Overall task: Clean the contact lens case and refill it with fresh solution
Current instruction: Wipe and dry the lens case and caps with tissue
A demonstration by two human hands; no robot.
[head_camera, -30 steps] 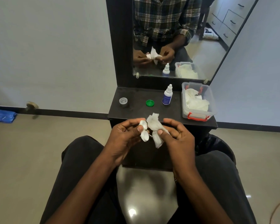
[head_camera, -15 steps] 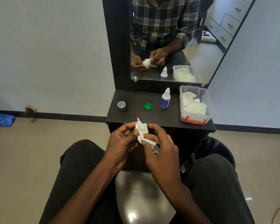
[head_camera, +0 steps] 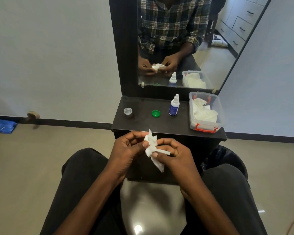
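My left hand [head_camera: 127, 146] and my right hand [head_camera: 175, 153] meet above my lap, just in front of the black shelf [head_camera: 143, 122]. Both pinch a crumpled white tissue [head_camera: 151, 145]. The tissue is wrapped around the contact lens case, which it hides; my left fingers grip that bundle while my right thumb and fingers press the tissue onto it. On the shelf stand a white solution bottle [head_camera: 174, 106] with a blue label, a green cap [head_camera: 156, 113] and a clear cap [head_camera: 128, 111], all beyond my hands.
A clear plastic box [head_camera: 205, 128] with red latches holds white tissues at the shelf's right end. A mirror [head_camera: 210, 61] rises behind the shelf and reflects my hands. My black-trousered knees flank the floor below. A blue object [head_camera: 3, 126] lies on the floor at far left.
The white case, visible in my left fingers a second ago, is now covered by the tissue. My right hand has moved in against my left and bunched the tissue around it.
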